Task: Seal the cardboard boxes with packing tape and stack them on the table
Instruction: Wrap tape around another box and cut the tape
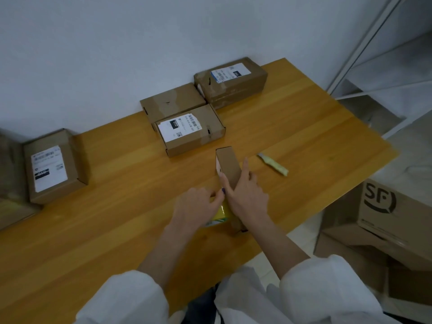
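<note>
A narrow cardboard box (230, 168) stands on edge near the middle of a wooden table (117, 230), its long axis running away from the person. The right hand (245, 195) clamps it, fingers laid straight along the right face and the thumb set against the near left edge. Just beside the box's near end, the left hand (195, 206) curls over a roll of yellow packing tape (222, 213), fingertips pinched together close to the box edge (whether a free end of tape is already stuck down is hidden by both hands).

The step in hand looks like starting a strip along the box. Done well, the right hand would pin the box so it cannot tip, while the left draws the tape taut and straight over the seam before pressing it flat.

A yellow utility knife (273, 163) lies to the right, apart from the box and within reach for the cut. Four more boxes sit farther off: a labelled box (55, 166) at the left, a second labelled box (190, 129) touching a plain box (171, 102) behind it, and a taller box (231, 81) at the back. None is stacked yet. An SF carton (392, 213) stands off the table's right side.
</note>
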